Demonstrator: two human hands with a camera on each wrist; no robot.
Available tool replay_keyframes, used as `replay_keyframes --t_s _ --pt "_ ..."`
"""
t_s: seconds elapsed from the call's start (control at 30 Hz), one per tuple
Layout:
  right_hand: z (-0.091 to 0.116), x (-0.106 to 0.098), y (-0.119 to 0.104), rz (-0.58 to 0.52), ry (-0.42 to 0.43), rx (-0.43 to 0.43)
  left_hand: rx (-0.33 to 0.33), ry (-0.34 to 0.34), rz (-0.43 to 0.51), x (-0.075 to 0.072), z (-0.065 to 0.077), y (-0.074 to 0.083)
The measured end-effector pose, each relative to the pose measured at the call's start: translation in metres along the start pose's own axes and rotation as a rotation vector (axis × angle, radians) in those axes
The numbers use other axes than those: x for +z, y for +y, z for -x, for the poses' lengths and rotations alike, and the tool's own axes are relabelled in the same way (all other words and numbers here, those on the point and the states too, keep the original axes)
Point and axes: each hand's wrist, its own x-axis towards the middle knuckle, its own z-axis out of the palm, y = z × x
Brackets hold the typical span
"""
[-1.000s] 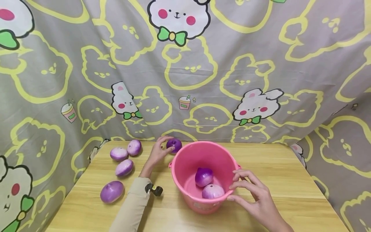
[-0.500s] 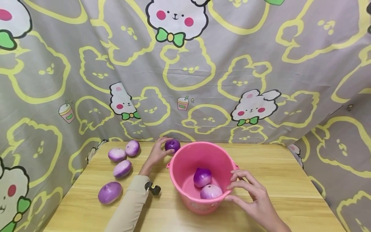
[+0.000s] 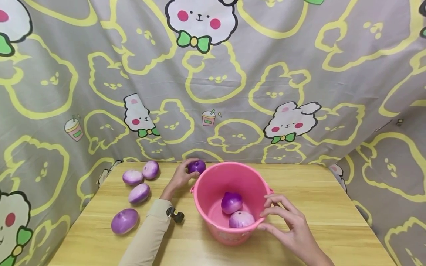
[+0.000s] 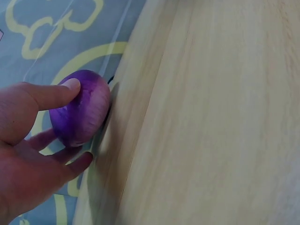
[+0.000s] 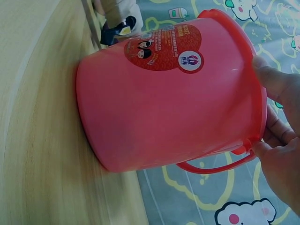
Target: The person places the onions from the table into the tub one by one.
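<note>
At the far edge of the table my left hand (image 3: 181, 176) holds a purple onion (image 3: 197, 167) between its thumb and fingers. The left wrist view shows the thumb pressed on the side of this onion (image 4: 79, 110), with the other fingers behind and under it. Right beside it stands a pink bucket (image 3: 213, 227), upright on the table. My right hand (image 3: 294, 225) pinches the bucket's rim on the right side, thumb outside. Inside the bucket lie a dark purple onion (image 3: 232, 203) and a paler onion (image 3: 242, 220). The bucket's handle (image 5: 218, 169) hangs down in the right wrist view.
Left of my forearm are several more onions: one large purple onion (image 3: 124, 221) near the front and a paler group (image 3: 139, 193) behind it. The wooden table (image 3: 316, 207) ends against a grey patterned curtain (image 3: 229, 111). A black wrist camera (image 3: 176, 214) sits on my left cuff.
The head view has shifted slightly, moving everything a little to the left. Both hands keep their places, the left on the onion and the right on the bucket's rim.
</note>
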Motion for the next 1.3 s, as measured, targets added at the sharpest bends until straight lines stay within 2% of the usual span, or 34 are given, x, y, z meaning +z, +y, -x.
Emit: replay_keyframes --t_s 0.17,0.47,0.87,1.3 --pt "0.003 0.000 0.003 0.008 -0.001 0.002 -0.015 0.010 0.021 0.000 0.000 -0.001" --pt "0.000 0.001 0.000 0.009 0.001 0.007 0.001 0.031 0.014 0.003 0.000 -0.002" --pt "-0.001 0.002 -0.001 0.009 0.007 0.016 -0.017 0.035 0.055 -0.006 0.004 0.000" --pt "0.000 0.002 -0.003 0.007 0.000 0.021 0.018 0.129 0.075 -0.013 0.019 0.010"
